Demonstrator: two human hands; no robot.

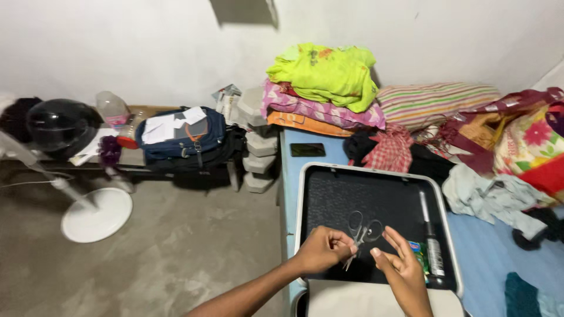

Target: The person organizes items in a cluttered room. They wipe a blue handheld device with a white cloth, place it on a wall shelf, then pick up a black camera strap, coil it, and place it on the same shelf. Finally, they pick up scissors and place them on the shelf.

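Scissors (360, 232) over the middle of the black tray (329, 194), small and steel, loops up and away from the body, blades down and toward the left hand (322, 249). Long axis tilted, running from the loops at upper right to the tip at lower left. Left hand closer: fingers curled tight, pinching the blades just under the pivot, tip poking out below the knuckles. Right hand (399, 267) just beside, to the right and a little lower, fingers spread and loose, gripping nothing; thumb and forefinger nearest the right loop, perhaps brushing it, hard to tell at this size.

Head view, around the hands: tray lying flat on a blue bed (499, 252), pale rim all round. Along the tray's right edge a pen (430, 235), lengthwise, pointing away, apart from the scissors. Below it, by the right wrist, a small green packet (418, 249). Nothing between the hands and the scissors.

Farther off: dark phone (307, 149) on the bed beyond the tray; folded clothes (323, 73) stacked against the wall; loose garments at right. On the floor at left a white fan base (97, 214), a blue backpack (185, 138) and a black helmet (59, 123), all well apart.
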